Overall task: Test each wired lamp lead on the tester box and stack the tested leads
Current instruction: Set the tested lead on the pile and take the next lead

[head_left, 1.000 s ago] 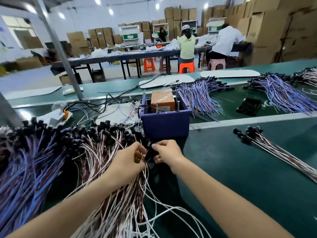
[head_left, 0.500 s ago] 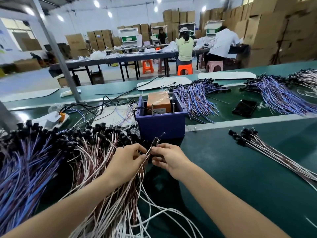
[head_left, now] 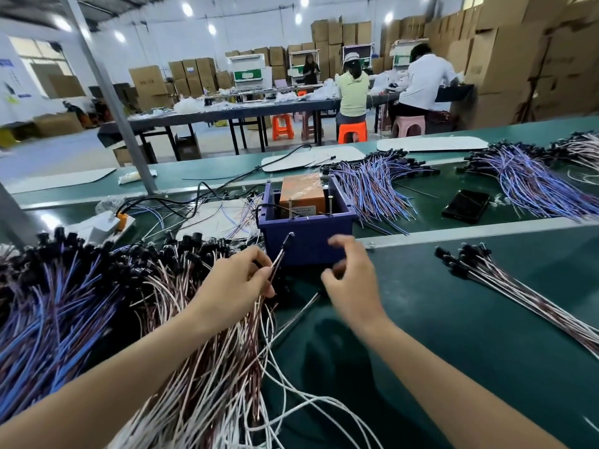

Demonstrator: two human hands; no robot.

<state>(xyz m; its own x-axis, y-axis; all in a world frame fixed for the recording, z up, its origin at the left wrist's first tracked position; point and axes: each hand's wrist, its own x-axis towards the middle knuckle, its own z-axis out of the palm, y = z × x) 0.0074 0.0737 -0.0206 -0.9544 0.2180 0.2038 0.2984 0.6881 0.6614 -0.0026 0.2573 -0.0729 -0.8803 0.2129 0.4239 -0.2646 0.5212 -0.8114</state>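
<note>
Green tabletop (head_left: 453, 335) w/ blue tester box (head_left: 308, 241) at centre, big heap of wired leads (head_left: 97, 303) on left, small stack (head_left: 518, 293) at right, black phone (head_left: 466, 205) beyond.

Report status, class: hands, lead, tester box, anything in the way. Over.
Left hand pinches lead, tip up before tester box. Right hand blurred, grip unclear. Nothing between lead and box.

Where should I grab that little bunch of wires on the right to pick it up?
Probably around the wires just behind the black ends of the bunch of leads, coming down from above. There they lie packed together, flat on the green table; toward the right edge they fan apart and some might slip out.
</note>
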